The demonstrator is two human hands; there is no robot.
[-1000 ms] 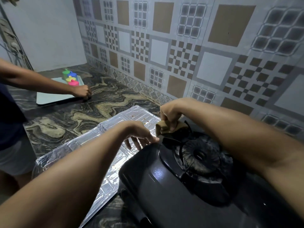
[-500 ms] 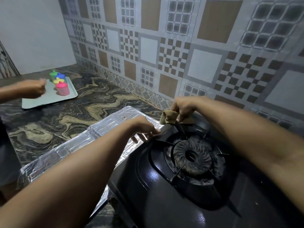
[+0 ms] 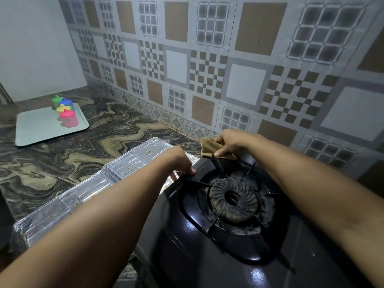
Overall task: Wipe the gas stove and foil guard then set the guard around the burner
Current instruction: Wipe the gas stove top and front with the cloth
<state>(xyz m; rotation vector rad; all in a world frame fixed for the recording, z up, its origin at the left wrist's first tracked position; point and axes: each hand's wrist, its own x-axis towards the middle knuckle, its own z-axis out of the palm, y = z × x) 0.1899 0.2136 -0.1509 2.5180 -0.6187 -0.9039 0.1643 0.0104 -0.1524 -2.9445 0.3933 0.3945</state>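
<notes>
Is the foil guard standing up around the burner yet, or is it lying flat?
Lying flat. The foil guard is spread open on the counter left of the stove, not around the burner.

Home kitchen: black gas stove on marbled stone counter, patterned tile backsplash, tray with coloured plastic containers near the corner.

Two long bare arms come in from the bottom. No sleeves cover them. The left hand and right hand wear no rings, gloves or watches.
</notes>
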